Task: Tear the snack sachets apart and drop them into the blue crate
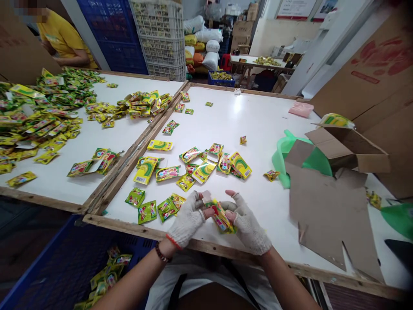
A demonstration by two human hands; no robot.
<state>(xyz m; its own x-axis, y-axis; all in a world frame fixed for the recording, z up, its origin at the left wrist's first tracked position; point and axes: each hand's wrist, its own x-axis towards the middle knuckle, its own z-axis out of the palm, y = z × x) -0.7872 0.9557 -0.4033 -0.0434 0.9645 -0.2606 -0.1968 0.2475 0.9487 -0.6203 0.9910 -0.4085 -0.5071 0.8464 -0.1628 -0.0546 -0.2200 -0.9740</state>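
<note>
Between my two hands, close to the table's front edge, is a small printed carton (220, 216) in green, red and yellow, tilted, with its white end flap up. My left hand (189, 218), in a white fingerless glove, grips its left side with thumb and fingers. On the other side my right hand (248, 221), gloved the same way, pinches it, with the index finger lifted away. What lies inside the carton is hidden. Just left of my left hand are green sachets (147, 212). Beyond my hands lie several yellow cartons (205, 170), mixed with sachets.
A wooden-edged white table (258, 116) carries a green plastic basin (292, 159) and cut cardboard (325, 211) at right. Heaps of cartons and sachets (38, 116) cover the left table. Below is a blue crate (48, 262). A person in yellow (66, 36) is at far left.
</note>
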